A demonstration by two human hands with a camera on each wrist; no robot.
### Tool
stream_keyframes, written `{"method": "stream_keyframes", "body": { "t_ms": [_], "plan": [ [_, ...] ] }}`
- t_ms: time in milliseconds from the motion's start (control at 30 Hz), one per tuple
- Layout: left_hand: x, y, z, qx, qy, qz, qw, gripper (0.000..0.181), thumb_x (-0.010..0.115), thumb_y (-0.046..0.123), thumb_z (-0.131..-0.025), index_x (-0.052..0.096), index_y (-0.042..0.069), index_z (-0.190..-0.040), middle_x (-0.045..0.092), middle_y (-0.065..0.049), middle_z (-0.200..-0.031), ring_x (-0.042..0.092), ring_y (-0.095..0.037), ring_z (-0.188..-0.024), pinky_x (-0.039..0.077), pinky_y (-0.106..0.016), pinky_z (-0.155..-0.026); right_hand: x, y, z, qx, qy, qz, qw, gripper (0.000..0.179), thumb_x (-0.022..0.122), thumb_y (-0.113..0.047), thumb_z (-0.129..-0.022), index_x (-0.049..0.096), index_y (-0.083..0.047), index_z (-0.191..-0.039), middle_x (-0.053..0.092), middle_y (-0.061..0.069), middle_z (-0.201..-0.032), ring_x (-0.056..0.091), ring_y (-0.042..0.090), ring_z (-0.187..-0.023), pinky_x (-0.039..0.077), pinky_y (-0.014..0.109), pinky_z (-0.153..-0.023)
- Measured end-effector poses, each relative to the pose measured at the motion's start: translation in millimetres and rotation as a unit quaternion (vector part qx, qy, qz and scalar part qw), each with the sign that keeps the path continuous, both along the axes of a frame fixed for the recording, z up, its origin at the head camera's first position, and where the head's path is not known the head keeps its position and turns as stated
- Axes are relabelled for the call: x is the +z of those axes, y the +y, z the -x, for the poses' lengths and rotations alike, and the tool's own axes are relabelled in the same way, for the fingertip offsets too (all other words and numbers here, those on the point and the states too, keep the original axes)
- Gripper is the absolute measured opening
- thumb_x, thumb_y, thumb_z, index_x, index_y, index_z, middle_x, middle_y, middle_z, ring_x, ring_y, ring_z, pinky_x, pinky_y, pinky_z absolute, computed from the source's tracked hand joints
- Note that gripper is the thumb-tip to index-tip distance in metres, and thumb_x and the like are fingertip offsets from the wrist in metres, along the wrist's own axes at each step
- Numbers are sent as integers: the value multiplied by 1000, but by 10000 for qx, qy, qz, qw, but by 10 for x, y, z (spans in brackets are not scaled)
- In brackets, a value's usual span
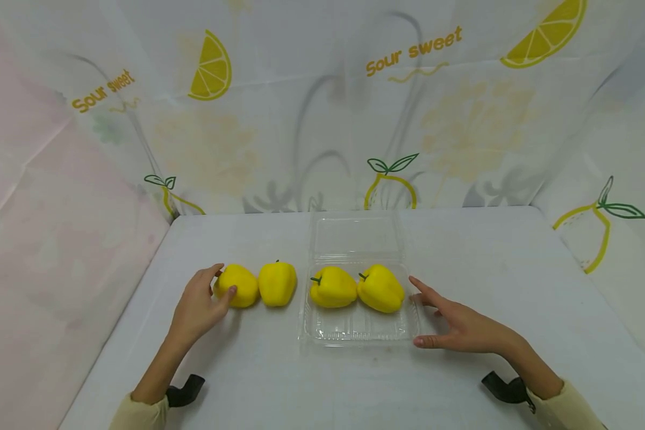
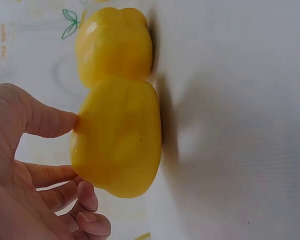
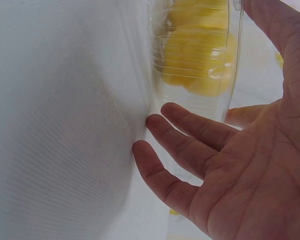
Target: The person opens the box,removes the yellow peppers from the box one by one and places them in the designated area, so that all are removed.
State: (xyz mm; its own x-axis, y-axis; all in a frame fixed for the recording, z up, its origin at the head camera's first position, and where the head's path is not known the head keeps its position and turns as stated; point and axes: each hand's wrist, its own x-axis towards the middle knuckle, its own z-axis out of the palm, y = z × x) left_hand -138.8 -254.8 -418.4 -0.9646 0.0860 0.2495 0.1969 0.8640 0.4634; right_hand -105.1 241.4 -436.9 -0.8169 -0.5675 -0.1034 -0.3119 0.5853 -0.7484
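My left hand pinches the leftmost yellow bell pepper between thumb and fingers; the pepper rests on the table. Touching it on the right is a second yellow bell pepper. A clear plastic clamshell box lies with its lid folded back. Inside its base, side by side, are a yellow bell pepper with a green stem and another yellow bell pepper. My right hand is at the box's right side, fingers spread and fairly straight, thumb by the near corner.
A white cloth covers the table. Behind it hangs a lemon-print curtain, with more fabric on both sides. Black curved pieces are at both wrists, near the pale sleeves.
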Motion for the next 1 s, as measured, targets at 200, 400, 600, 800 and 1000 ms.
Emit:
{"method": "stream_keyframes", "body": {
  "t_ms": [200, 400, 600, 800, 1000],
  "plan": [
    [7, 14, 31, -333, -56, -77, 9994, 46, 64, -1, -88, 53, -5, -132, 56, -24, -127, 56, -31, -87, 49, -45, -73, 4, -3, 0, 93, 50, 30, 9999, 106, 73, -50, -86, 3, -22, -160, 46, 11, -145, 47, 28, -130, 43, 51, -99],
    [-2, 22, 42, -550, 78, 1, 9985, 48, 57, -9, -87, 52, -4, -134, 50, -24, -134, 60, -37, -96, 52, -52, -80, 11, -1, -6, 83, 81, 37, 9999, 105, 73, -49, -86, 4, -21, -159, 47, 12, -145, 47, 29, -130, 43, 52, -98],
    [-26, 24, 60, -614, -165, -44, 9980, 53, 49, -14, -88, 47, -2, -139, 44, -22, -142, 54, -41, -116, 50, -54, -88, 31, -7, -16, 49, 59, 36, 10000, 106, 74, -50, -85, 4, -21, -160, 47, 11, -145, 47, 27, -130, 43, 50, -99],
    [-39, 44, 86, -613, -177, -19, 9980, 55, 48, -15, -87, 48, -1, -140, 44, -22, -142, 55, -41, -113, 51, -53, -82, 48, -13, -13, 98, 35, 51, 9999, 105, 73, -49, -86, 3, -21, -159, 46, 14, -145, 46, 30, -130, 43, 52, -99],
    [-43, 84, 71, -536, -287, 87, 9981, 56, 49, -15, -89, 43, -2, -143, 40, -25, -143, 55, -41, -110, 52, -52, -82, 50, -19, -10, 114, 6, 100, 9999, 105, 73, -48, -86, 4, -21, -159, 46, 15, -146, 46, 30, -131, 42, 53, -99]
  ]
}}
